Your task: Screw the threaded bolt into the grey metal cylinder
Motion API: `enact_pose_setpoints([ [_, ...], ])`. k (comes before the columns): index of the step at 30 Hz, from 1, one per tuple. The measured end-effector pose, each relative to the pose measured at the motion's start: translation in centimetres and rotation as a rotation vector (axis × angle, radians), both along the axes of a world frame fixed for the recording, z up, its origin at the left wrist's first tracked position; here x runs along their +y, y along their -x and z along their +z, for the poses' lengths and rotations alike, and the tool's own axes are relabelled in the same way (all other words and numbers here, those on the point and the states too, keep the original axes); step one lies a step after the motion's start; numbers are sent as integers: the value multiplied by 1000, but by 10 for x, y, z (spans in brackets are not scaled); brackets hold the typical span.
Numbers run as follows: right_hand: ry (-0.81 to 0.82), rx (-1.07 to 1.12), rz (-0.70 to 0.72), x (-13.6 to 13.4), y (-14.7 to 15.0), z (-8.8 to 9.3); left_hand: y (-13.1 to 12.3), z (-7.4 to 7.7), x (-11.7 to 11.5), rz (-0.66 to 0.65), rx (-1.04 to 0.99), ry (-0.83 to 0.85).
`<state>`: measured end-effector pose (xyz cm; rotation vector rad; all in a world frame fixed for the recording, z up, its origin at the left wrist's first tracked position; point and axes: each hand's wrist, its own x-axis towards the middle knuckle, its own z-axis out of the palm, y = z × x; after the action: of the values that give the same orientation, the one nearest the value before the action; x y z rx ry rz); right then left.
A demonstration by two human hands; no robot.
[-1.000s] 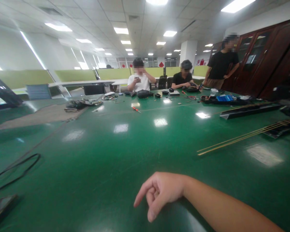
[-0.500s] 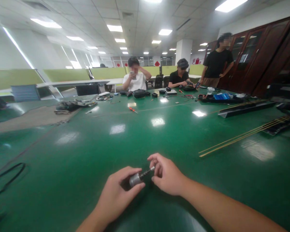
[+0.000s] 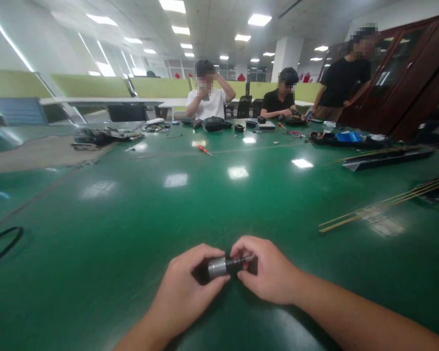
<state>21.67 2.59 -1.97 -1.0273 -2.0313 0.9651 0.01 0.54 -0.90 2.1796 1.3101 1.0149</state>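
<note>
A small silver cylinder with a dark, ridged shaft and a narrow metal tip (image 3: 218, 267) is gripped by my left hand (image 3: 190, 282). Thumb and fingers press on its two sides, and its rear end is hidden in the palm. The shaft points right, nearly level, above the green tabletop. My right hand (image 3: 270, 273) is curved around the shaft's end, thumb and index finger apart with the tip between them. Whether its rear fingers touch the shaft I cannot tell.
Farther off on the green table (image 3: 149, 209) lies a red screwdriver (image 3: 204, 150). Thin yellow rods (image 3: 369, 209) are at right, a black cable (image 3: 7, 246) at left. Two people sit across the table among black devices (image 3: 214, 124); another person stands at the far right.
Both hands and the cylinder have shifted right in view. The shaft has turned closer to level, and its end now sits deeper inside the curve of my right hand.
</note>
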Motion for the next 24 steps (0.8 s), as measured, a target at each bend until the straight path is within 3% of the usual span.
enact_pose_setpoints([
  [7,64,86,35,-3,3,1,-3,0,0,-53,-1,38],
  [24,36,58,6,1,3,6,-2,-3,-2,55,23,-40],
])
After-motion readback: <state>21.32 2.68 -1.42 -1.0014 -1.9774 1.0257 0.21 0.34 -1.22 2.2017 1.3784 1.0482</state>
